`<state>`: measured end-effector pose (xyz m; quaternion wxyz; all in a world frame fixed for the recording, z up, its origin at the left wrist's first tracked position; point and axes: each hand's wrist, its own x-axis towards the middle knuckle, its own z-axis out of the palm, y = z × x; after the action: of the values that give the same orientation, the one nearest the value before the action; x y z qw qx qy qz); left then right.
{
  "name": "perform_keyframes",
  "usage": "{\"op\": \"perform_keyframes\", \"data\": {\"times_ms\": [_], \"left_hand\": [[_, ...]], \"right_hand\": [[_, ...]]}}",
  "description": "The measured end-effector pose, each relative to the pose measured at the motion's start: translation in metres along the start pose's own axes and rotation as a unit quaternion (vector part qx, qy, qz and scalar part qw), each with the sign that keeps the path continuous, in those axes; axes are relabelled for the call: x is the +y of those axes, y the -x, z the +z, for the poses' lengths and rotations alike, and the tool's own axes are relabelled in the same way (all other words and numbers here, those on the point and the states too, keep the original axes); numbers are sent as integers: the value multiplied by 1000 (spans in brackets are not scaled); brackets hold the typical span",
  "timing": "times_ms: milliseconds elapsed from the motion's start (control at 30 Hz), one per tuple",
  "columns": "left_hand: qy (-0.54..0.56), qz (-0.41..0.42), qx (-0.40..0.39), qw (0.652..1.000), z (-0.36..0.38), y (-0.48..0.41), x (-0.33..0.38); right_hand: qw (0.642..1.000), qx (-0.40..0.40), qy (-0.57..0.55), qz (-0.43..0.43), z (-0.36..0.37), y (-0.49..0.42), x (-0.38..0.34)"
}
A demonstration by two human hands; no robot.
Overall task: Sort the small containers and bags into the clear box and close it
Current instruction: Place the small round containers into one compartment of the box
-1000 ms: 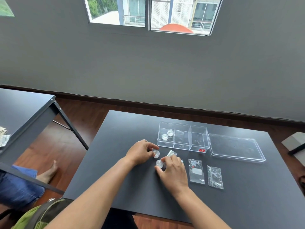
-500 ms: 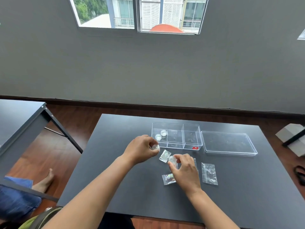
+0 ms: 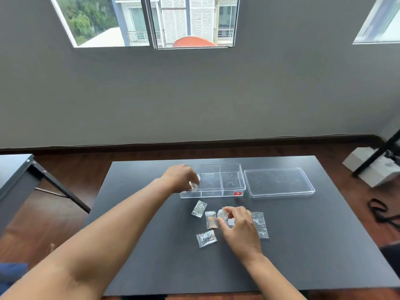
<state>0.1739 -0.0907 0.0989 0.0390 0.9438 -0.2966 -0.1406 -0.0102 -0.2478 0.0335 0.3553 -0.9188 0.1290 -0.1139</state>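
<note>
My left hand (image 3: 180,177) pinches a pot (image 3: 193,186) over the box's (image 3: 232,186) left bay for dropping, while my right hand (image 3: 240,226) grips another pot (image 3: 223,213), ready to follow.

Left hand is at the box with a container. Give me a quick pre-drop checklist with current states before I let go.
1. Left hand over the left compartment of the clear box: ok.
2. Grip on the small container: ok, pinched at the fingertips.
3. Room in that compartment: cannot tell, the hand hides most of it.
4. Lid off and apart from the box: ok.
5. Right hand holds the next round container: ok.
6. Sorting finished: not ok, bags such as the one at lie on the table.
</note>
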Motion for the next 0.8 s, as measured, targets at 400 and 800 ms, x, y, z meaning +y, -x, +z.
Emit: {"op": "perform_keyframes", "data": {"times_ms": [400,800], "left_hand": [[219,-191,206,935,11,11,-21],[544,-302,151,768,41,35,-15]], "right_hand": [[998,23,-39,-47,-4,-45,-30],[968,-111,165,-153,45,-130,-89]]}}
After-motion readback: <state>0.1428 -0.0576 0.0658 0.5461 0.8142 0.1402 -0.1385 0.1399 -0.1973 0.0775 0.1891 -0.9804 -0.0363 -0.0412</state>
